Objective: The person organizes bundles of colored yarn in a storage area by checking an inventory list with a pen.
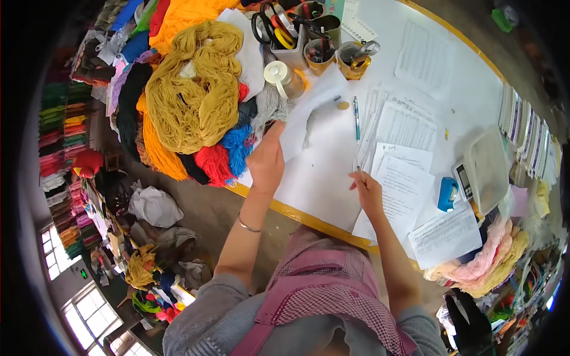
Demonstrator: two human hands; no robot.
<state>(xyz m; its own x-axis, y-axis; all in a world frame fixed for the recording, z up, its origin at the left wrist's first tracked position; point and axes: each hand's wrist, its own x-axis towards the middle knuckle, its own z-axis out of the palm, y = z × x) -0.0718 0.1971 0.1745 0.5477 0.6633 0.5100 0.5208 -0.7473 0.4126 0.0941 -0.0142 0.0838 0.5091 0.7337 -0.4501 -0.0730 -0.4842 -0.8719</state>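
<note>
My left hand (267,159) is closed on a white sheet of paper (304,115), lifted and curled above the white table (317,184). My right hand (367,191) is pinched at the near side of the table, with a thin pen-like stick (358,169) showing at the fingertips; most of it is hidden. Beside that hand lie printed and handwritten sheets (404,184), partly overlapping. A blue pen (357,118) rests farther back, near a small round tan piece (343,105). Just left of the lifted paper are yarn skeins, a large mustard one (196,89) on top.
A lidded jar (284,79) and containers holding scissors and tools (291,47) stand at the back. To the right are a blue tape dispenser (447,194), a calculator-like device (462,181) and a clear plastic box (485,169). Pink and yellow yarn (487,261) hangs at the right edge.
</note>
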